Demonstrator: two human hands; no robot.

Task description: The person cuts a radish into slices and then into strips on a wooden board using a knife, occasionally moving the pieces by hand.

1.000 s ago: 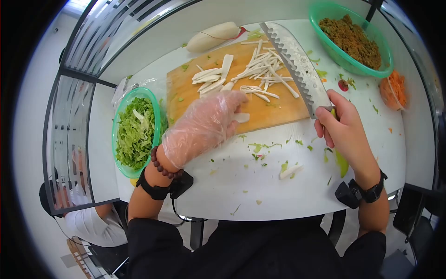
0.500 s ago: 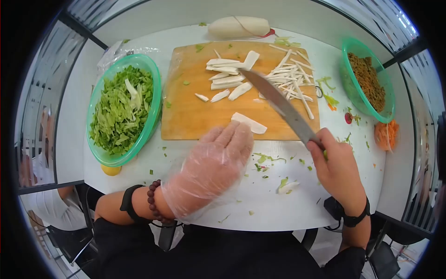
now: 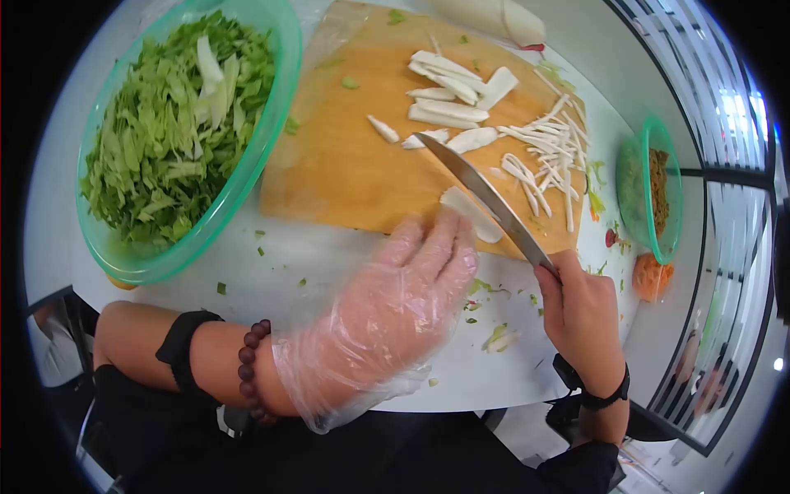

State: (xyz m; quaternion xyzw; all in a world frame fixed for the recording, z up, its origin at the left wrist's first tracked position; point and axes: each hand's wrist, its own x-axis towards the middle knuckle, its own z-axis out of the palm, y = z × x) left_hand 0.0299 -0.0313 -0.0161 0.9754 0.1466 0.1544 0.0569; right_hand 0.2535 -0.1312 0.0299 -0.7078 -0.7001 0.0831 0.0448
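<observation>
My left hand (image 3: pixel 395 288), in a clear plastic glove, rests at the front edge of the wooden cutting board (image 3: pixel 329 177), its fingertips on a flat white slice (image 3: pixel 471 216). Bare, my right hand (image 3: pixel 583 317) grips the handle of a large knife (image 3: pixel 494 200). The blade slants up and left over the board, close along the right side of that slice. Behind it lie thicker white slices (image 3: pixel 448 111). Thin white strips (image 3: pixel 547 148) are heaped at the board's right side.
A green bowl of shredded greens (image 3: pixel 284 107) stands at the left. At the right are a green bowl of brown food (image 3: pixel 638 189) and a bag of orange shreds (image 3: pixel 652 277). A large white radish (image 3: pixel 494 18) lies behind the board. Scraps dot the table.
The view has turned and moved closer to the board. The knife blade has come down nearer the slice under my left fingertips. Some strips now lie apart from the heap.
</observation>
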